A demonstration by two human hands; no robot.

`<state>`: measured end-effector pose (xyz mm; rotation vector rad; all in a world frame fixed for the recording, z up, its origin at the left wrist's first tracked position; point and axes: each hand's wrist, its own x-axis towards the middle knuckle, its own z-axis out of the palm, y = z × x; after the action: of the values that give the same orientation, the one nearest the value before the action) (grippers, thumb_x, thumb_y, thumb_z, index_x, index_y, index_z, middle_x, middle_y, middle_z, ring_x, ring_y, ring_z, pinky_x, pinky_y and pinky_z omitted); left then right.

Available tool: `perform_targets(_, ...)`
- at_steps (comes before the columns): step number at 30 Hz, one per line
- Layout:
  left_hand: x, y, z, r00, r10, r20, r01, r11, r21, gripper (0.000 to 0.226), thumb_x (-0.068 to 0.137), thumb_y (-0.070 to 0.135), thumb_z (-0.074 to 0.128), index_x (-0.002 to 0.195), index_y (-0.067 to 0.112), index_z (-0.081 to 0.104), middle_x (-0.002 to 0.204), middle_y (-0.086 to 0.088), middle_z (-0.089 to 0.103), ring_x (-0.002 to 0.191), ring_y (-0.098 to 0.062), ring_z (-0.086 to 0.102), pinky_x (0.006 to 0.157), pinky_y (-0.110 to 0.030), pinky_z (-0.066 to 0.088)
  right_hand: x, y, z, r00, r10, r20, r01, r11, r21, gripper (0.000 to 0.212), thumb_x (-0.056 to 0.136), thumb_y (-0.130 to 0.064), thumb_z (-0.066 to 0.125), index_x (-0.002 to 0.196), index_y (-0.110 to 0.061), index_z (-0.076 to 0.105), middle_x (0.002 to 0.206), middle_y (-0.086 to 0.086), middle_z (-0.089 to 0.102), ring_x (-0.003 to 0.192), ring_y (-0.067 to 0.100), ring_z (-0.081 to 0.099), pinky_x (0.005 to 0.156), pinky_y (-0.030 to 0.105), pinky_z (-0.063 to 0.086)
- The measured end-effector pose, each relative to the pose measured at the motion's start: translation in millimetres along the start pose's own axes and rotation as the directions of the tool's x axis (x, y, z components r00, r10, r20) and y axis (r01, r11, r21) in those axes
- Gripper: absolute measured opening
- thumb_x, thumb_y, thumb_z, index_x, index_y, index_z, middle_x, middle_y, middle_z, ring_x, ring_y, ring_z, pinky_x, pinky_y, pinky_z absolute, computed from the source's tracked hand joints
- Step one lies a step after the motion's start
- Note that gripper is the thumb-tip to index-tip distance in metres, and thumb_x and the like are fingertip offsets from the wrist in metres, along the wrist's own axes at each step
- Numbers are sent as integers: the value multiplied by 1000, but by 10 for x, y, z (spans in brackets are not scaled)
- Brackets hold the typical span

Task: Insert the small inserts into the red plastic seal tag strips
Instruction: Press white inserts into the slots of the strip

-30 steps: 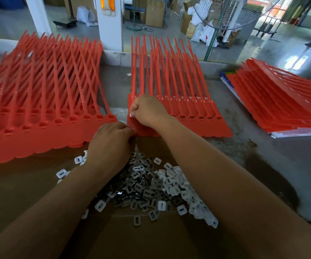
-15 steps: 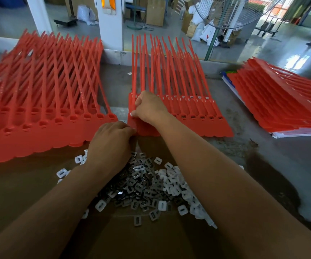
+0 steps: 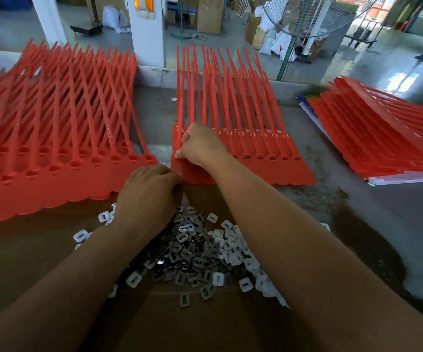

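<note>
Three stacks of red seal tag strips lie on the desk (image 3: 357,224): a left stack (image 3: 52,138), a middle stack (image 3: 256,143) and a right stack (image 3: 383,138). One pile of inserts (image 3: 200,252) sits near, between the forearms. The right hand (image 3: 200,146) pinches the middle stack's left end with curled fingers. The left hand (image 3: 149,194) curls its fingers at that stack's near-left corner, and I cannot tell what they hold.

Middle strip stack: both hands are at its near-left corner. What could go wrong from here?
The right hand hides the corner socket on the middle strip stack, so a crooked insert could go unseen. The left hand and forearms hang over the loose insert pile; a sweep might scatter pieces.
</note>
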<state>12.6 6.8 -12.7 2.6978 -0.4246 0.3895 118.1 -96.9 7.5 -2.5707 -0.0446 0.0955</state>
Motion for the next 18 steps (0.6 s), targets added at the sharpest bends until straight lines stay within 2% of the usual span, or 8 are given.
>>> perform_targets(4, 4, -5, -5, 1000, 0, 2, 0, 1000, 18, 29, 78, 1, 55, 105, 7, 67, 106, -14, 65, 99, -33, 56, 86, -38, 38, -93, 20, -53, 997, -75, 12, 75, 997, 14, 32, 84, -18, 65, 111, -4, 58, 112, 10, 60, 103, 25, 57, 89, 37, 47)
perform_targets(7, 6, -8, 1, 1000, -4, 11, 4, 999, 37, 32, 79, 2, 55, 108, 10, 66, 109, -11, 64, 102, -31, 54, 88, -36, 36, -227, 31, -213, 988, -121, 91, 109, 986, 129, 18, 87, -11, 61, 102, -2, 62, 111, 10, 61, 101, 21, 56, 86, 32, 44)
perform_targets(9, 10, -7, 4, 1000, -10, 3, 10, 999, 30, 29, 81, 4, 55, 106, 11, 67, 108, -10, 64, 101, -30, 55, 87, -35, 37, -338, 43, -331, 978, -154, 143, 130, 978, 162, 17, 87, -12, 60, 102, -5, 63, 107, 6, 62, 98, 17, 55, 86, 31, 44)
perform_targets(13, 21, -5, 11, 1000, -23, -14, 23, 999, 31, 28, 81, 6, 55, 106, 11, 67, 107, -10, 65, 100, -30, 55, 87, -36, 37, -558, 124, -546, 957, -229, 177, 210, 970, 120, 6, 86, -16, 62, 90, -13, 65, 76, -15, 55, 73, 0, 52, 72, 20, 42)
perform_targets(18, 40, -26, 37, 1000, -24, -10, 24, 1000, 19, 34, 80, -1, 51, 109, 9, 66, 109, -11, 64, 102, -29, 55, 90, -37, 37, -843, 328, -745, 942, -249, 224, 258, 966, -12, 12, 86, -22, 61, 93, -13, 67, 76, -17, 56, 70, -5, 52, 68, 12, 42)
